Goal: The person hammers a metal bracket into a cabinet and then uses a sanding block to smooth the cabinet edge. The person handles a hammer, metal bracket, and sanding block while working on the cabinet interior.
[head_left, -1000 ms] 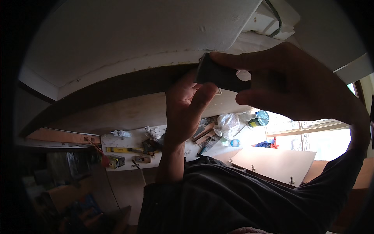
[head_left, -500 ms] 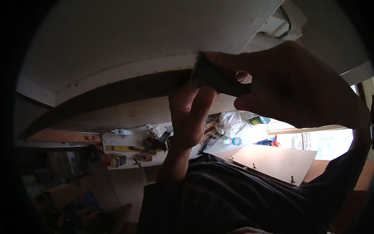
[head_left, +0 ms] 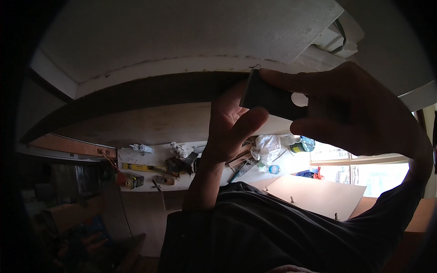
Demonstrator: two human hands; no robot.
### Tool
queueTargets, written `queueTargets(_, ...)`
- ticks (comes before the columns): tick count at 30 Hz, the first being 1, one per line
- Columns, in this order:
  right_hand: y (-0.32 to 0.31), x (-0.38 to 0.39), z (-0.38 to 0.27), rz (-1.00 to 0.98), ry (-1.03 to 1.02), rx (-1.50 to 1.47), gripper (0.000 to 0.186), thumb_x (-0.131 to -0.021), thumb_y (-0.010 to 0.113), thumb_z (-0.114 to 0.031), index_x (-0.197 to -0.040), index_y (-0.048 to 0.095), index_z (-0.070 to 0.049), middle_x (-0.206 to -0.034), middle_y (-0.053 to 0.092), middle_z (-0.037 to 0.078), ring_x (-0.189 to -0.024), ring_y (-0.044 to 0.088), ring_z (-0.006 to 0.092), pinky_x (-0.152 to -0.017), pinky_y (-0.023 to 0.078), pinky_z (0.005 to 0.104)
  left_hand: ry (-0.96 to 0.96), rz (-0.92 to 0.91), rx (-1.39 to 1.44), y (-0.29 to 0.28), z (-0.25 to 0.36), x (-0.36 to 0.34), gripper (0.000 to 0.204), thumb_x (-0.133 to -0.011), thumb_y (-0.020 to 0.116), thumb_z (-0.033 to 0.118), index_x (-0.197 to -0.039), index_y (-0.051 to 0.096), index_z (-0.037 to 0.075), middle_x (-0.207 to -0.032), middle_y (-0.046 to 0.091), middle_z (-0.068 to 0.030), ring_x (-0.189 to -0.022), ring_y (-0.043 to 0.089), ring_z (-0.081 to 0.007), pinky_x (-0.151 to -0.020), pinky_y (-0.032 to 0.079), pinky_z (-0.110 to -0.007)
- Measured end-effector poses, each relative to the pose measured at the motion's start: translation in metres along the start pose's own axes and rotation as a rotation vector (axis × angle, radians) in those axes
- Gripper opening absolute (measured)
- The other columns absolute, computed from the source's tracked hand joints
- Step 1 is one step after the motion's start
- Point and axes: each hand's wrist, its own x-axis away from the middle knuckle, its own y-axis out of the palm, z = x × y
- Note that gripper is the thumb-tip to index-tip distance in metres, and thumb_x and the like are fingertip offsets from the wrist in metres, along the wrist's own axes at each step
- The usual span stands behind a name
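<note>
My right hand (head_left: 330, 107) grips a dark flat rectangular block (head_left: 267, 94) from the right, thumb and fingers at its upper and lower edges, under a long dark curved board edge (head_left: 136, 91) beside a white panel (head_left: 191, 34). My left hand (head_left: 234, 125) reaches up from below, wrist upright, its thumb at the lower left corner of the block and its other fingers closed behind the block, largely hidden; what they hold cannot be made out. Both hands are close together at the board edge.
Beyond lies a cluttered white worktop (head_left: 184, 184) with a yellow level (head_left: 141, 167), tubes (head_left: 142, 149), a plastic bag (head_left: 267, 148) and a blue-lidded container (head_left: 306, 144). A pale board with fittings (head_left: 323, 195) sits at right near a bright window (head_left: 382, 177). Dark clutter fills the lower left.
My hands and the block stand a little further right and, since the half-second-ago view, slightly lower in the picture. The overhead panel and board edge have shifted in view. Both grips look similar.
</note>
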Motion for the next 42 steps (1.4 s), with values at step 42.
queueTargets(42,-0.009,-0.012,0.002,0.005,0.051,-0.067,0.062,-0.093,0.076,-0.027,-0.149,0.054,-0.011,-0.084,0.069,0.005,-0.056,0.049,0.0051,-0.050,0.040,0.0289,0.086,0.101,0.027,0.012,-0.003,-0.002,0.043,-0.098,0.071,0.030,-0.125,0.066,-0.003,-0.110,0.073,-0.0153,-0.105,0.068,-0.0194,-0.094,0.052,-0.038)
